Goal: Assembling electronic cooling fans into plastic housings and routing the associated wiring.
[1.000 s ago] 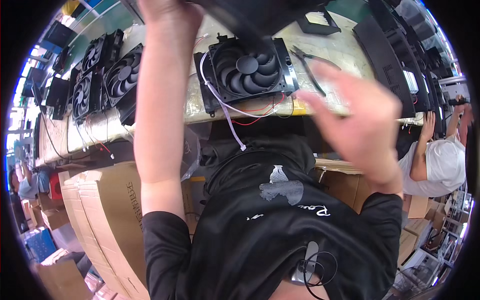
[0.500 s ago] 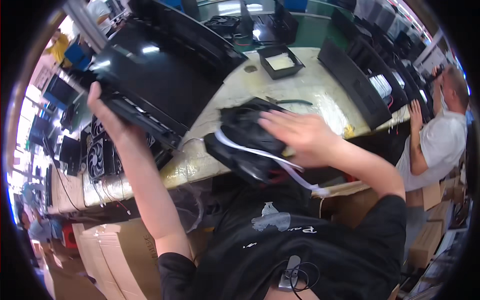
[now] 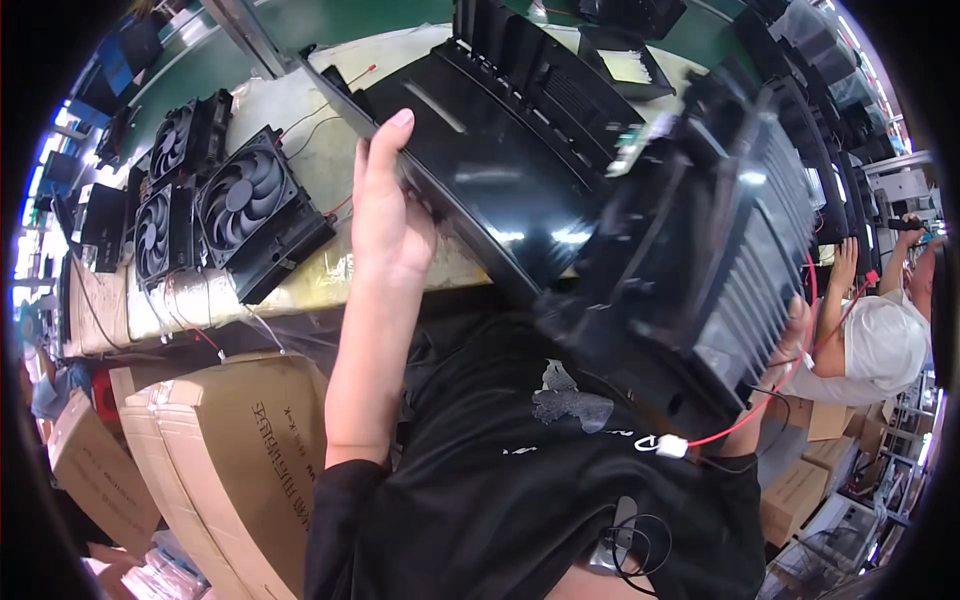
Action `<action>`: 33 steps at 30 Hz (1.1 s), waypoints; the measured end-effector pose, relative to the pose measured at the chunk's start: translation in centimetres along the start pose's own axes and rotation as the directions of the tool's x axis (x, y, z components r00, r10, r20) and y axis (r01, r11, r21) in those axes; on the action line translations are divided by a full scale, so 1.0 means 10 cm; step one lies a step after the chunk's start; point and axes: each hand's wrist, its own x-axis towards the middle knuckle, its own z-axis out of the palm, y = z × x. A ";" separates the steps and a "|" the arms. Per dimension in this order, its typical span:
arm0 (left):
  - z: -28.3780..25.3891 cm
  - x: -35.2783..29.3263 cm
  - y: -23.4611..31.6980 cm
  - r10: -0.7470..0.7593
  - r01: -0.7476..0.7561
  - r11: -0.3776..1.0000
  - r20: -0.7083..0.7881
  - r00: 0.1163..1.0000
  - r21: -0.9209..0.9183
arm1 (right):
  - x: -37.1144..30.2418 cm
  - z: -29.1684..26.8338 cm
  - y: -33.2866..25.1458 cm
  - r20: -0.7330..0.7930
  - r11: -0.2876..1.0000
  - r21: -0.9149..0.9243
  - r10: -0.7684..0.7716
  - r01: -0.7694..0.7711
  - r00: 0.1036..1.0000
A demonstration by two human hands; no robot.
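Note:
My left hand (image 3: 388, 215) grips the edge of a large glossy black plastic housing (image 3: 500, 190), its thumb pointing up along the rim. The housing is held tilted above the bench, with a long slotted part along its far side. To the right, a black slatted unit (image 3: 745, 270) is raised over the housing's right end, slightly smeared by motion. Behind the slats, only some fingers of my right hand (image 3: 794, 322) show, curled on the unit's edge. A red wire ending in a white connector (image 3: 672, 445) dangles below. Whether unit and housing touch, I cannot tell.
Several black fan units (image 3: 245, 200) with loose wires stand on the bench at left. A small black tray (image 3: 628, 65) lies at the back. Cardboard boxes (image 3: 230, 450) stand below the bench's front edge. A co-worker in white (image 3: 880, 345) is at the right.
My left hand and the housing have moved right. My right hand, earlier spread on a black part with a white strap at the bench edge, now holds the slatted unit up at right. The view has shifted.

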 end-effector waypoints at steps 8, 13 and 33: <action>-0.05 -0.31 -0.03 0.022 -0.024 0.996 0.032 0.999 0.090 | 0.38 0.41 0.57 0.190 0.911 0.309 0.222 -0.272 0.957; -0.13 -0.36 0.04 -0.044 0.045 0.998 -0.032 0.999 0.042 | 0.53 0.46 0.72 -0.028 0.930 0.225 0.303 -0.290 0.952; -0.25 -0.31 0.04 -0.047 0.045 0.999 -0.095 0.994 -0.020 | 0.71 0.28 1.00 -0.107 0.912 0.257 0.356 -0.320 0.928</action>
